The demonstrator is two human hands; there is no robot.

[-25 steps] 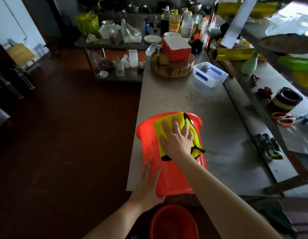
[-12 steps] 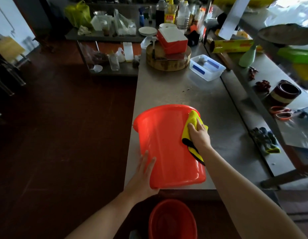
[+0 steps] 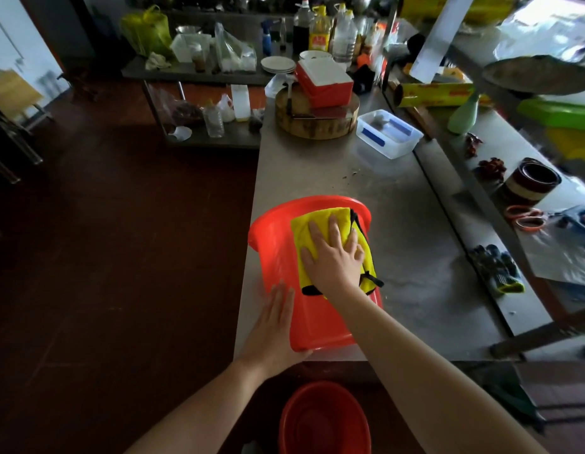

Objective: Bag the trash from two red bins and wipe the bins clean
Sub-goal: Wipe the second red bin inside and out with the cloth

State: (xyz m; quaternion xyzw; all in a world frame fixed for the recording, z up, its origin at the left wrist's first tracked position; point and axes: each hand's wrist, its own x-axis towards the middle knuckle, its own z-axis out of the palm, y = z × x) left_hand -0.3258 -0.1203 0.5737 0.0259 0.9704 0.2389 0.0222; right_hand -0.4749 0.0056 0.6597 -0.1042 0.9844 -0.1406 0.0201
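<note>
Right hand [image 3: 333, 257] has come back from the bin's right flank up onto its top side, and the yellow microfibre cloth with black trim [image 3: 312, 221] came with it; the left hand [image 3: 271, 329] sits about where it was. Head view: the bright red plastic bin [image 3: 320, 319] lies on its side on the grey steel worktable [image 3: 415, 257], mouth pointing away from the camera, so its inside can't be seen. Right hand fingers are straight and spread, palm flat, pressing the cloth onto the upward-facing wall near the rim, not curled round it. Left hand fingers are straight and together, palm flat against the bin's left wall by the base, holding nothing. A second darker red round bin [image 3: 323, 421] stands upright on the floor just below the table's near edge; its inside is dim and shows only plain red. A clear plastic tub with blue strips [image 3: 387, 134] sits further back on the table, with something small and grey inside that is too unclear to name. A round wooden chopping block [image 3: 317, 121] behind it carries a red box with a white lid [image 3: 323, 78]. The bin's rim sits at the table's left edge and its base just short of the near edge. Bare steel lies to the right of the bin and between it and the tub. Dark brown floor [image 3: 120, 257] spreads wide on the left.
</note>
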